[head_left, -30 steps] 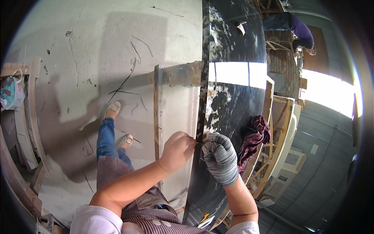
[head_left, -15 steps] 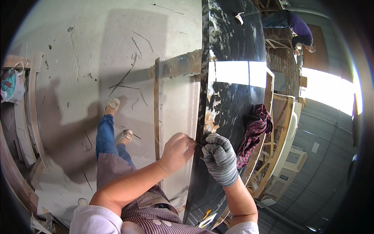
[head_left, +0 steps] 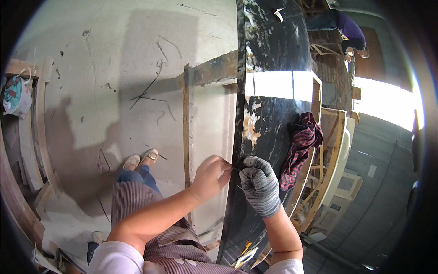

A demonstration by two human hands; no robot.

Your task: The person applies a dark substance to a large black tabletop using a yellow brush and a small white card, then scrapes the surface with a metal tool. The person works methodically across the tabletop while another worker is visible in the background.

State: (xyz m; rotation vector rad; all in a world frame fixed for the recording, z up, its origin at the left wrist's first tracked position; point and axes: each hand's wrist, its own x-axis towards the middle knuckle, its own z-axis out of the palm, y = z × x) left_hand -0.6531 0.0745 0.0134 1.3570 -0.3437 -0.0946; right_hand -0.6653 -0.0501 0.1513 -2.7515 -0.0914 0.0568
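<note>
Beneath my hands lies a long, glossy black slab [head_left: 273, 55] with white and orange marbled patches. My bare left hand [head_left: 211, 177] is closed in a pinch at the slab's left edge, its thumb and fingertips together. Close by on the right, over the slab's top, my right hand [head_left: 261, 185], in a grey striped knit glove, is closed with its fingers curled in. A thin dark line seems to run between the fingertips of both hands, too small to make out.
A red-and-black checked cloth [head_left: 301, 150] drapes over the slab's right side. A yellow tool [head_left: 247, 247] lies near the slab's lower end. Wooden frames [head_left: 331, 155] stand to the right. A bent-over person [head_left: 351, 29] is at the far right. A plastic bag [head_left: 18, 98] hangs at left.
Both hands have shifted a little nearer along the slab, away from the orange patch. My feet have come together; the farther one has stepped back toward me.
</note>
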